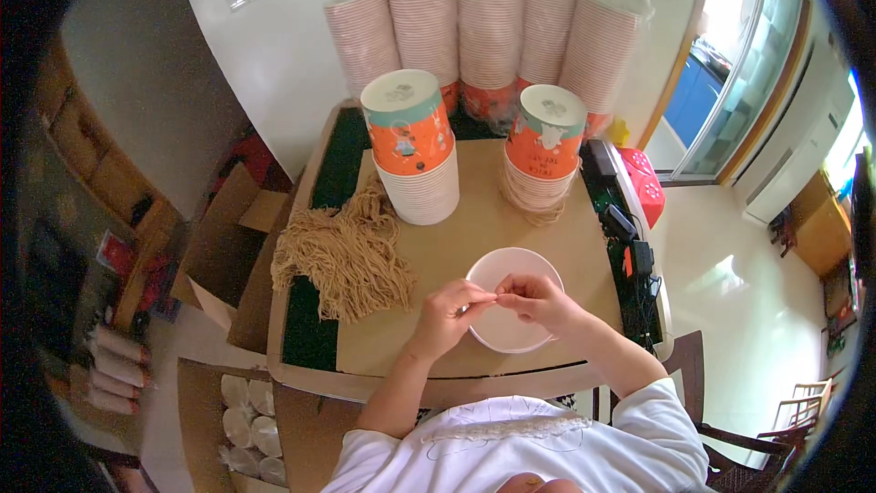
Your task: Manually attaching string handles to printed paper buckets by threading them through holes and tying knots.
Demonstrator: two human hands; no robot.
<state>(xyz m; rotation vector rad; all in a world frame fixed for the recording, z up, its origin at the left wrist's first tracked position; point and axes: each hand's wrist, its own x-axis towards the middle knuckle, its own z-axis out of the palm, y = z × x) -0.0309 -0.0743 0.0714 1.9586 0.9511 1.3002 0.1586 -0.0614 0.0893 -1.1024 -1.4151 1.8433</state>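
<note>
A white paper bucket stands mouth up near the front of the table. Over its opening, my left hand and my right hand meet with fingertips pinched together. Whatever lies between the fingertips is too small to make out. To the left of the hands spreads a loose heap of tan cord strands. Beyond the bucket are two upside-down stacks of buckets, the left stack and the right stack, with orange and teal prints on top. Tan cord loops hang around the lower part of the right stack.
Tall plastic-wrapped bucket stacks line the wall at the back. Black adapters and cables lie along the table's right edge beside a red box. Cardboard boxes stand on the left; one at lower left holds wrapped white rolls.
</note>
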